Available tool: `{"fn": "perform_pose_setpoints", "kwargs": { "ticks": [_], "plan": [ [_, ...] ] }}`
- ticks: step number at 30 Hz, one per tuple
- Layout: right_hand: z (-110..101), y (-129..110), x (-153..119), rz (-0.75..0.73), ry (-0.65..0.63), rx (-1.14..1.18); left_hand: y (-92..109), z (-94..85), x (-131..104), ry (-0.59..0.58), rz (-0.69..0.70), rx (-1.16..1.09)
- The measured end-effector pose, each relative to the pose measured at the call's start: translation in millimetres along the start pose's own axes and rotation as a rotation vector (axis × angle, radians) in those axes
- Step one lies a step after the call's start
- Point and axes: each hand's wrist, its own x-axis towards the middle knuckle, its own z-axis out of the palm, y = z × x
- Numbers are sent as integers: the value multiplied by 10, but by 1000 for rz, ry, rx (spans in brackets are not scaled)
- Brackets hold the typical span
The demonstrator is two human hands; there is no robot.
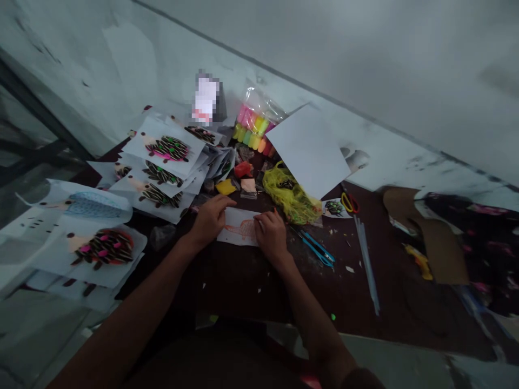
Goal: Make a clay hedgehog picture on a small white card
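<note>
- Forearms (152,292) crossed the worktop's (243,297) near edge, small sheet (236,236) beyond them, near the middle!
- Left hand (208,221): fingers curled at the sheet's left edge; right hand (272,235): fingers bunched over its right end; gripping or not, impossible to tell.
- Orange hatched outline (246,228) was down, no raised pieces showing; apparently finished hedgehog sheets (168,148) crowded the worktop's left end.

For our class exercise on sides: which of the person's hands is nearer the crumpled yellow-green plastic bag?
Right. The right hand is just beside the yellow-green bag's lower left edge; the left hand is farther left, at the left end of the white paper with orange drawing.
</note>
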Motion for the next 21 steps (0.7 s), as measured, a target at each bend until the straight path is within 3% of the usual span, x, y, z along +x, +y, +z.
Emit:
{"fn": "perform_pose_setpoints", "kwargs": {
  "ticks": [14,21],
  "plan": [
    [26,-30,-80,-17,-80,-85,13,29,-21,-114,18,43],
    [26,6,-102,-29,-74,-89,2,35,-18,-76,26,45]
  ]
}}
